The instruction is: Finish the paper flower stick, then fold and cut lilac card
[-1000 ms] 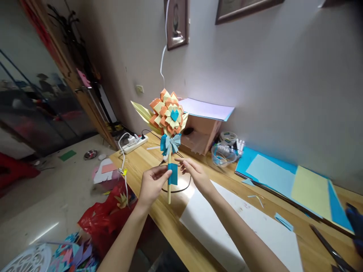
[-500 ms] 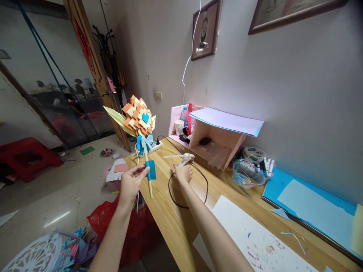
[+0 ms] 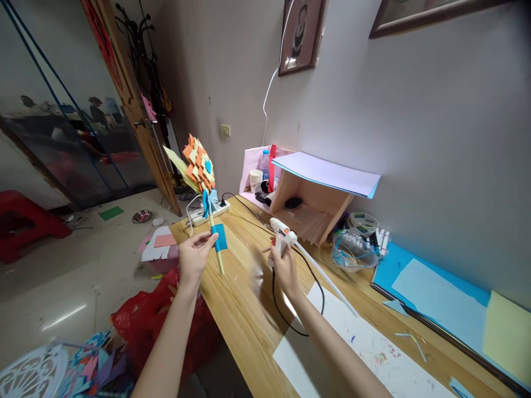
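fingers of the left hand are clamped on the stem of a paper flower, held bloom up, slightly tilted, near the table's left edge. blue paper flap projects right from the stem. farther right, the right hand has its fingers wrapped around a glue gun, white stick trailing from its rear. clear bowl stands beyond.

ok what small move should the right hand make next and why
Probably bring the glue gun over to the blue paper flap: the right hand grips the gun apart from the paper flower, while the left hand pinches the stem, with that flap sticking out from it.
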A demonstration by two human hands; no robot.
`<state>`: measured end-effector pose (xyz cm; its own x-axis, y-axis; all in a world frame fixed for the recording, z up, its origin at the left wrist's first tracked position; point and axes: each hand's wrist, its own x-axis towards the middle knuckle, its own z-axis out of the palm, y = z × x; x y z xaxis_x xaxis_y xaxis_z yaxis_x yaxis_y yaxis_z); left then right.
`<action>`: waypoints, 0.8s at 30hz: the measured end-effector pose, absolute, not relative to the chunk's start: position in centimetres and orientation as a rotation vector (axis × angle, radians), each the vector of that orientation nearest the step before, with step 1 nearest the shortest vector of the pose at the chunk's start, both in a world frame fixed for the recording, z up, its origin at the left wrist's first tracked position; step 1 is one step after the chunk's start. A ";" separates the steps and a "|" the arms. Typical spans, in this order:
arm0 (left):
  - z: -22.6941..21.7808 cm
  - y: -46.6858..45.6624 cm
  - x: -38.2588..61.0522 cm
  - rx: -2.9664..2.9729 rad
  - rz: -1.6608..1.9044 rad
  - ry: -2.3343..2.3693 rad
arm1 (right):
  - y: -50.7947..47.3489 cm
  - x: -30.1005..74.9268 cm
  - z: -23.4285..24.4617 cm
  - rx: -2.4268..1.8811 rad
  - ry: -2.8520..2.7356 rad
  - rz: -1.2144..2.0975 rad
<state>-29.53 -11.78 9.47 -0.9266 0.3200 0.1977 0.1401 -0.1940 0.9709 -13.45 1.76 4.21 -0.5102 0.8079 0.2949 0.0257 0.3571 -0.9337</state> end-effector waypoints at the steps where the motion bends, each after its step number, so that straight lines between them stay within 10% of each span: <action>1: 9.2 -11.2 -29.2 0.548 2.267 1.898 | 1.1 -12.1 4.5 -0.690 -1.819 1.265; 24: 7.9 -7.6 -22.2 0.636 2.103 1.721 | -1.7 -5.6 7.6 -0.610 -1.986 1.381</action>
